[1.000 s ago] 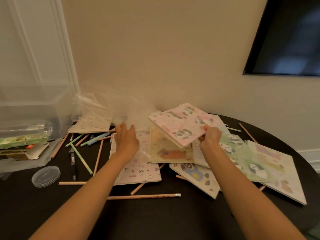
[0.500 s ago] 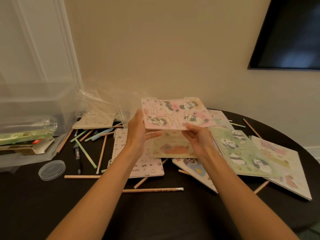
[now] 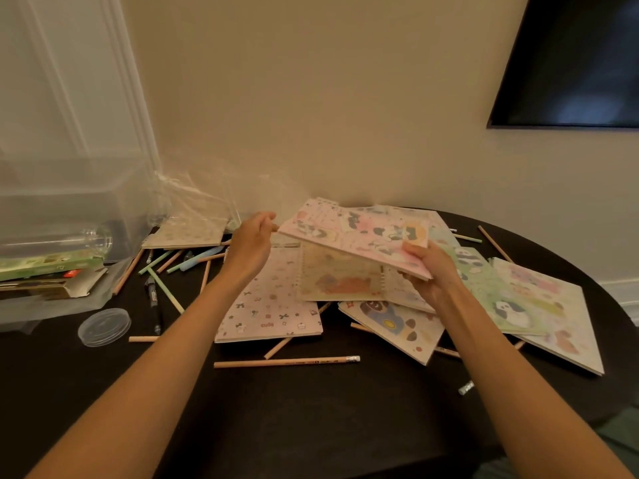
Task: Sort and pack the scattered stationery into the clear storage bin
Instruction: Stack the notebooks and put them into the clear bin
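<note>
A pink panda notebook (image 3: 359, 233) is held above the dark table (image 3: 311, 409), tilted down to the right. My right hand (image 3: 428, 271) grips its near right corner, thumb on top. My left hand (image 3: 250, 245) is at its left edge with curled fingers; whether it still pinches the edge is unclear. Under it lie a yellow spiral notebook (image 3: 332, 278) and a pink patterned notebook (image 3: 269, 305). More notebooks (image 3: 518, 292) spread to the right. The clear storage bin (image 3: 69, 202) stands at the far left, holding a clear jar and a few boxes.
Several pencils and pens (image 3: 166, 271) lie scattered between the bin and the notebooks; one long pencil (image 3: 287, 361) lies nearer me. A round clear lid (image 3: 103, 326) sits by the bin. Crumpled clear plastic (image 3: 197, 198) is against the wall. A dark screen (image 3: 570, 63) hangs upper right.
The pink panda notebook was lifted off the pile by my right hand, my left hand came up to its left edge, and it now tilts down to the right.
</note>
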`<state>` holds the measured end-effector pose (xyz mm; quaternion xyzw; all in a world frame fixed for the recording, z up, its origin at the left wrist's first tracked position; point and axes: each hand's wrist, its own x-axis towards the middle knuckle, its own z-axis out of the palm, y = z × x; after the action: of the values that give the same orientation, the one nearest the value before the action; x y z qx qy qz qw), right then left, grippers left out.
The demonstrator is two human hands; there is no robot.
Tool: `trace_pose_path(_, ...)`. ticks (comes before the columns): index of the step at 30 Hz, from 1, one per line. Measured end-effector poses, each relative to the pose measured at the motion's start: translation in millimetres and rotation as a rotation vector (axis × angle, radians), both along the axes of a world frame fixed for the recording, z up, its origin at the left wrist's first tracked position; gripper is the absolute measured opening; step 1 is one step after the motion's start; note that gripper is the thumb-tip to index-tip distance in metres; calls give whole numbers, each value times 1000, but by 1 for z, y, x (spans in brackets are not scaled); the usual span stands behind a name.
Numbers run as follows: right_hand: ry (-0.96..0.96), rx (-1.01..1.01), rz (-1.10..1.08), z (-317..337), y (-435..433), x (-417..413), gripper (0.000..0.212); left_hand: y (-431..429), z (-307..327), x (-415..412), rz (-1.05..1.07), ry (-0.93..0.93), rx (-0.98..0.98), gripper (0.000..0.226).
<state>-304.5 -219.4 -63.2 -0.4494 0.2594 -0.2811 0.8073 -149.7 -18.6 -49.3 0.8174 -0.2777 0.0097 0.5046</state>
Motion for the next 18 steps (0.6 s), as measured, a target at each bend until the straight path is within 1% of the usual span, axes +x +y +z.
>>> trace_pose_path(1,18,30,-21,-2,-2,-2,29,2,-6,5,10,-168,176,37)
trace_pose_path(2,52,46,-20,-4,-5,-4,26,4,-13,10,0,-289,365,43)
trace_pose_path(3,90,61,-12,-7,-7,-6,23,7,-18,13,-19,-341,545,54)
trace_pose_path(4,124,64,13,-9,-9,-9,21,8,-24,15,-32,-342,691,67)
trace_pose_path(5,155,60,42,-13,-13,-12,23,8,-29,16,-31,-330,788,76)
trace_pose_path(6,183,55,75,-15,-14,-14,24,7,-33,16,-18,-327,839,81)
trace_pose_path(8,229,55,144,-14,-14,-19,19,5,-41,17,25,-363,849,79)
trace_pose_path(9,246,55,168,-13,-14,-21,18,4,-45,18,50,-390,821,74)
trace_pose_path(10,259,48,186,-13,-13,-22,21,4,-48,20,74,-410,778,69)
trace_pose_path(12,282,25,201,-10,-13,-24,28,5,-51,22,99,-447,713,56)
trace_pose_path(15,286,17,223,-5,-14,-24,19,6,-47,25,116,-488,707,33)
trace_pose_path(18,230,19,190,0,-10,-19,18,1,-36,25,138,-537,546,15)
